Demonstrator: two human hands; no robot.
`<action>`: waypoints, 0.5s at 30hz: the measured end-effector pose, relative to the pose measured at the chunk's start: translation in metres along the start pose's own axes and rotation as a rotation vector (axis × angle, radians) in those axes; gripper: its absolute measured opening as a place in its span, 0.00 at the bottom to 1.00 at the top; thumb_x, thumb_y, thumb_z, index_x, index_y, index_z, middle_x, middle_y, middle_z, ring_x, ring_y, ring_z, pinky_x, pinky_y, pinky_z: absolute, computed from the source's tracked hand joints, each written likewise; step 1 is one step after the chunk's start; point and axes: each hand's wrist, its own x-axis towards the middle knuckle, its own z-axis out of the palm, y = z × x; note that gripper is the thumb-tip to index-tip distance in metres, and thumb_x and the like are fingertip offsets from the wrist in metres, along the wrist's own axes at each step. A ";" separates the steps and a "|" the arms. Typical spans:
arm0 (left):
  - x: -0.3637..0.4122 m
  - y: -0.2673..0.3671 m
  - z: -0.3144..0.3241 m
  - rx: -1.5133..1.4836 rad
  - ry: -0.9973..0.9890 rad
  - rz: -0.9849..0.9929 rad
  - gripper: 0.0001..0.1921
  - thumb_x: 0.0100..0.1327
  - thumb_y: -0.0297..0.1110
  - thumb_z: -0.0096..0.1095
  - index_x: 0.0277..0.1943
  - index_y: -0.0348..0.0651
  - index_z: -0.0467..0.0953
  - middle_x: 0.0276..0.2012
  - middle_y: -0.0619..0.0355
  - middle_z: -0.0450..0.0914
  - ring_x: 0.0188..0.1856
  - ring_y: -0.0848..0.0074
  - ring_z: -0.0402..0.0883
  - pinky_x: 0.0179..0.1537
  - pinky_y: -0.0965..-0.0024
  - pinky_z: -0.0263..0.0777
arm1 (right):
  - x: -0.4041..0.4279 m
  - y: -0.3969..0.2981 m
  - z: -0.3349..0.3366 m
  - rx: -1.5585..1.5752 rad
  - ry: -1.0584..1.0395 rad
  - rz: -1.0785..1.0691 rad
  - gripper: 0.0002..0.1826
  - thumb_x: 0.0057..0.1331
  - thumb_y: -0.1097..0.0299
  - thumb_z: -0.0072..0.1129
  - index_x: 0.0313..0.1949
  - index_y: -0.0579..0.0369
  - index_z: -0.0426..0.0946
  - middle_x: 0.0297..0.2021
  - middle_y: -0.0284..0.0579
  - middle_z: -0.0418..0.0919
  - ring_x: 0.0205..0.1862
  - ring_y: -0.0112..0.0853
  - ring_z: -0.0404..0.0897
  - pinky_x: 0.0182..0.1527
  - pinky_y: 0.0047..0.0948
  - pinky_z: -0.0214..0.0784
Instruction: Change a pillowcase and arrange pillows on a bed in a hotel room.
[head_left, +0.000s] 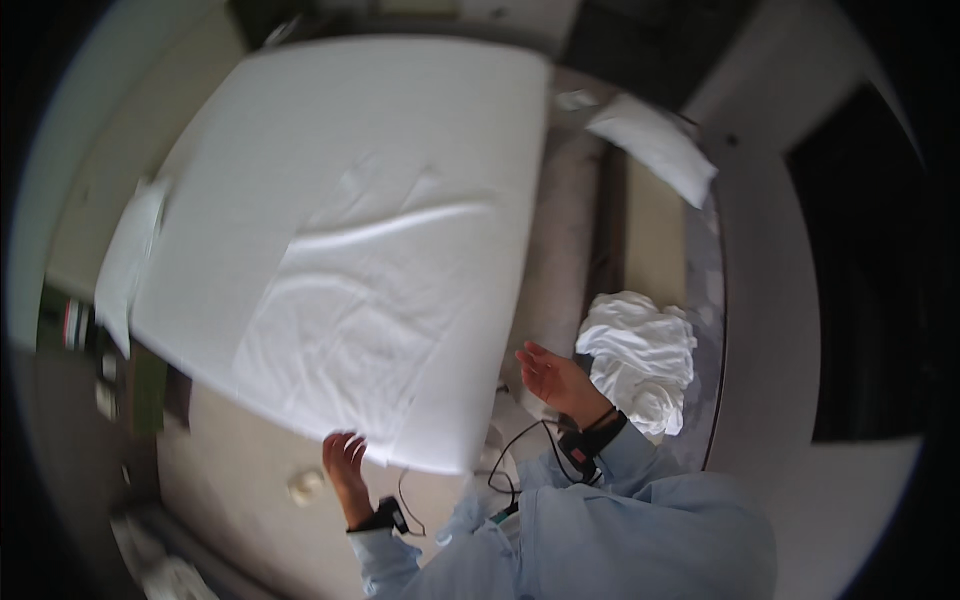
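Observation:
In front of me is a bed mattress (367, 112) covered in smooth white fabric. A white cloth (352, 322), creased and partly spread flat, lies over its near part, with raised folds at its far side. My left hand (346, 469) is at the near edge of the mattress, fingers slightly bent and apart. Its fingertips overlap the cloth's edge in view; whether they touch it is unclear. Off the mattress's right side hovers my right hand (556, 384), palm turned partly up, fingers loosely curled and holding nothing.
A crumpled heap of white linen (637, 360) lies on a bench (656, 255) to the right, with a white pillow (656, 146) farther along. Another white pillow (131, 262) stands at the mattress's left side. Black cables (517, 457) hang near my wrists. A small pale object (305, 487) sits on the floor.

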 end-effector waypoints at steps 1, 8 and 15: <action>-0.001 0.008 0.011 0.017 0.023 0.030 0.19 0.67 0.45 0.51 0.55 0.43 0.68 0.47 0.54 0.77 0.47 0.66 0.78 0.49 0.66 0.72 | -0.024 -0.016 -0.001 0.028 -0.017 -0.079 0.14 0.65 0.73 0.51 0.51 0.54 0.72 0.46 0.45 0.77 0.42 0.35 0.79 0.45 0.32 0.75; 0.005 0.070 0.163 0.067 -0.228 0.166 0.14 0.66 0.44 0.52 0.47 0.45 0.71 0.41 0.59 0.75 0.44 0.71 0.76 0.48 0.69 0.68 | -0.074 -0.071 -0.028 0.376 -0.257 -0.379 0.05 0.64 0.72 0.52 0.39 0.52 0.76 0.33 0.37 0.79 0.26 0.25 0.73 0.27 0.21 0.68; 0.025 -0.010 0.323 0.109 -0.494 -0.035 0.08 0.67 0.34 0.51 0.43 0.39 0.69 0.35 0.54 0.77 0.35 0.72 0.80 0.40 0.72 0.74 | -0.017 -0.180 -0.035 0.341 -0.134 -0.315 0.02 0.64 0.70 0.53 0.34 0.51 0.75 0.28 0.35 0.77 0.22 0.24 0.69 0.23 0.19 0.63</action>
